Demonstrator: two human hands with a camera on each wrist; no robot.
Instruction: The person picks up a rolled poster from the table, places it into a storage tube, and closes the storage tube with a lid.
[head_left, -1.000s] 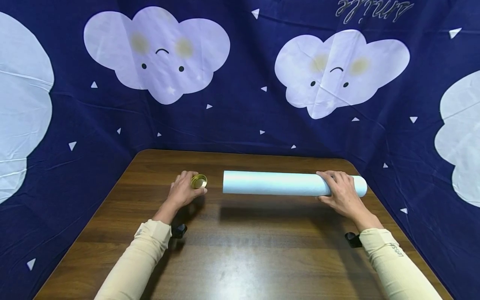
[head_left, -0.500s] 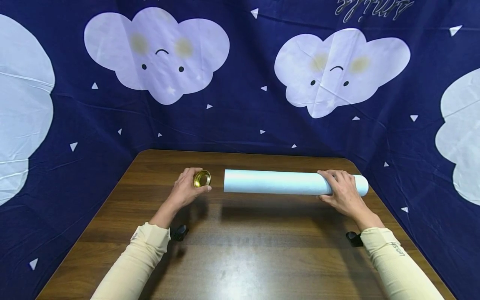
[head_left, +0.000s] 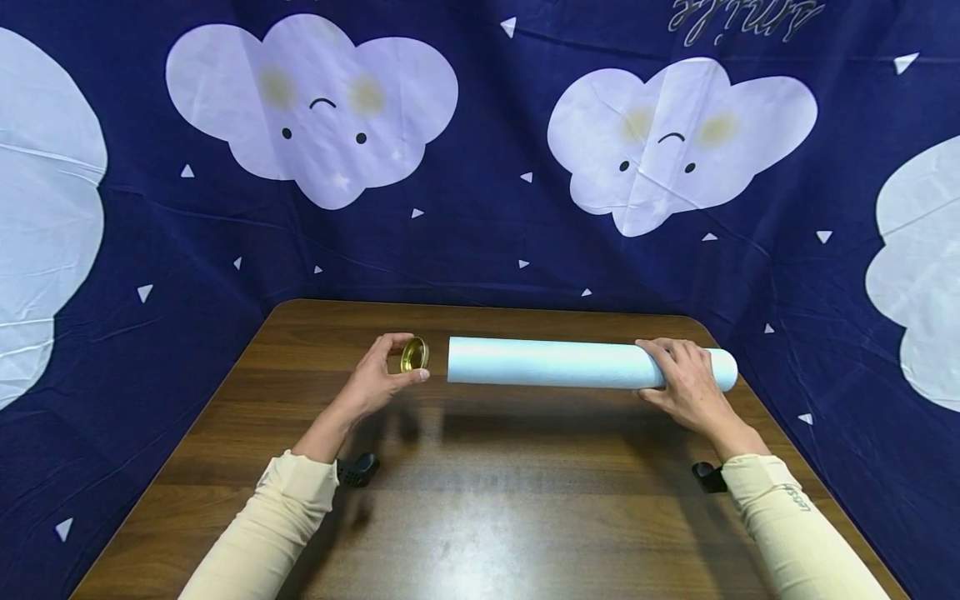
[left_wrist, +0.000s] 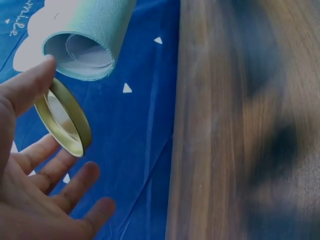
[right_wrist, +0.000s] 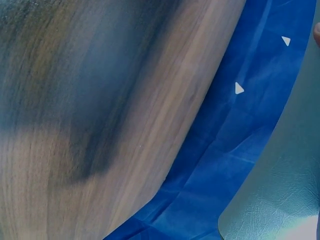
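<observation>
My left hand (head_left: 375, 382) pinches a gold metal lid (head_left: 407, 357) by its rim, thumb on one side and fingertips on the other. In the left wrist view the lid (left_wrist: 62, 114) stands tilted on edge just below the open mouth of a pale blue cardboard tube (left_wrist: 107, 37), and something white and rolled shows inside. Held level above the table, the tube (head_left: 555, 363) lies sideways, its open end a short gap from the lid. My right hand (head_left: 686, 385) grips it from above near its right end. The right wrist view shows mostly the tube's side (right_wrist: 270, 195) and one fingertip.
Beneath both hands is a brown wooden table (head_left: 480, 483) with rounded far corners. A dark blue cloth (head_left: 480, 233) with white clouds and small triangles hangs behind and at the sides. Dark wrist cameras (head_left: 358, 471) sit at both cuffs.
My left hand has moved right and slightly up with the lid, turning it from facing upward to standing on edge, nearer the tube's open end. My right hand and the tube stay nearly still.
</observation>
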